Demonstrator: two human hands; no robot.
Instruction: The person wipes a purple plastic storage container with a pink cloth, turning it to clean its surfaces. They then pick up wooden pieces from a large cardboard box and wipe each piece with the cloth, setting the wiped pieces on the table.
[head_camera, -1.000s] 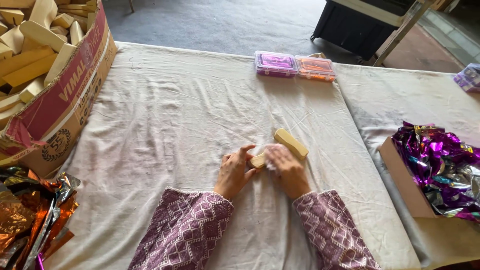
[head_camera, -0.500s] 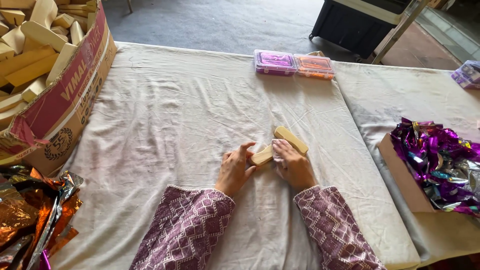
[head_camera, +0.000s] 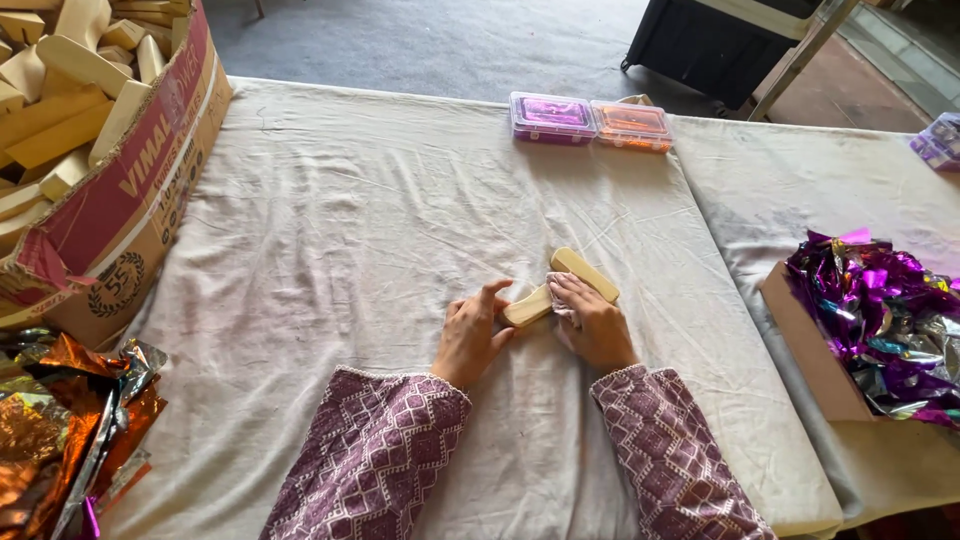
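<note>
Near the centre of the frame, two smooth, pale wooden blocks (head_camera: 565, 285) with rounded ends are lying crossed on the wrinkled cream cloth (head_camera: 330, 250). The left hand (head_camera: 470, 335) is resting flat and open, fingertips touching the nearer block. The right hand (head_camera: 592, 322) is pressing down on both blocks, fingers loosely curled over them.

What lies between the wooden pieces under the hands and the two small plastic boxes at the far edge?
In the head view, only bare, wrinkled white cloth lies between the wooden pieces and the purple box and orange box.
</note>
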